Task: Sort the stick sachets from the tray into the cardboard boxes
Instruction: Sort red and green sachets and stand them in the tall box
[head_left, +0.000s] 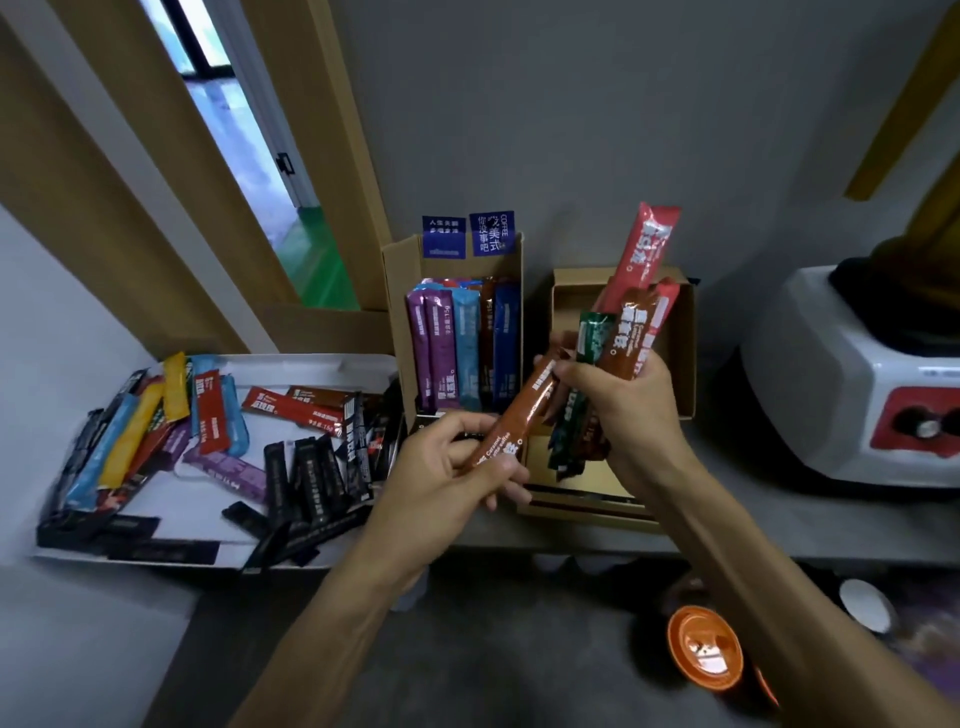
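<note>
A white tray (291, 364) at the left holds several loose stick sachets, black, red, yellow, blue and purple. Behind it to the right a cardboard box (400, 270) stands with purple, blue and brown sachets upright inside. A second cardboard box (680, 353) lies to its right. My left hand (447, 467) grips the lower end of a brown caramel sachet (524, 415), in front of the two boxes. My right hand (618, 400) holds a bunch of sachets (623, 332), red, brown and green, fanned above the second box, and its fingertips touch the brown sachet's upper end.
A white appliance (852, 384) with a red panel stands at the right on the grey counter (779, 519). Below the counter edge sit an orange lid (706, 649) and a white cup (865, 605). A wooden door frame and a glass strip lie behind the tray.
</note>
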